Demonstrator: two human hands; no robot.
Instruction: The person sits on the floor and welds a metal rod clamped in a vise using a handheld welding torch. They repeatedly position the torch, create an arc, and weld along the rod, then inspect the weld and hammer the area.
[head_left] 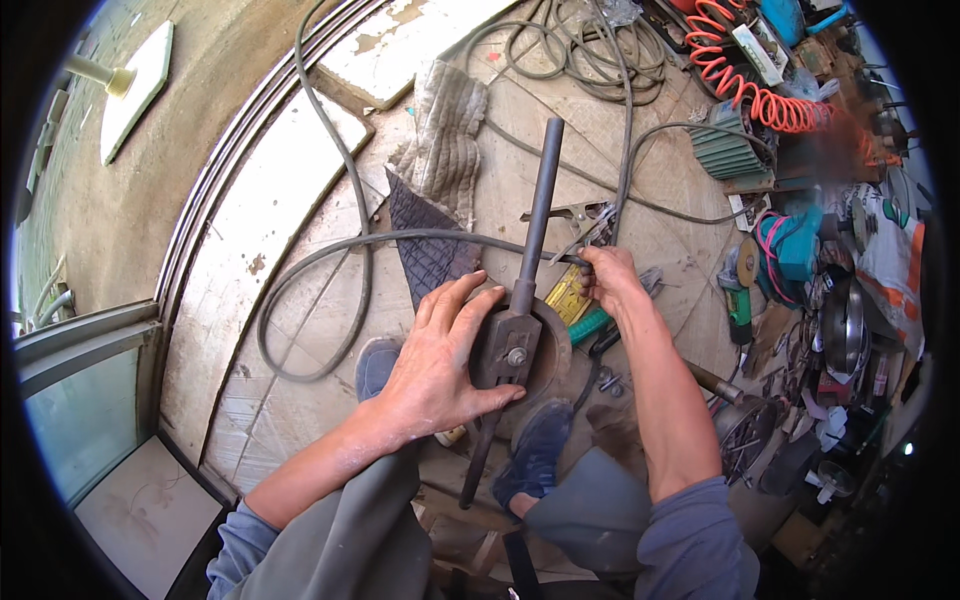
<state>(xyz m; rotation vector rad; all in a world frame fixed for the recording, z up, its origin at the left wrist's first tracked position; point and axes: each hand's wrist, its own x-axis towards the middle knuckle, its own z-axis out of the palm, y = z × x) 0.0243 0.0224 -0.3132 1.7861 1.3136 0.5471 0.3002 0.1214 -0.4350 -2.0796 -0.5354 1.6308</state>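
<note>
Between my feet stands a steel tool: a long round bar handle (545,190) runs into a thick bolted block (512,345) over a round metal disc (552,362). A thin rod (482,460) sticks out below the block. My left hand (430,365) lies along the block's left side, thumb low and fingers high, gripping it. My right hand (612,280) is closed in a pinch on a black cable (450,237), right of the bar. Its fingertips partly hide the cable there. Beside that hand lie a yellow piece (570,295) and green tubing (590,325).
A quilted cloth (447,140) and dark fabric (425,225) lie ahead. Coiled cables (570,55) spread across the far floor. At right are an orange coiled hose (770,110), a green motor (725,150), an angle grinder (738,300) and many tools. A door frame (90,345) stands at left.
</note>
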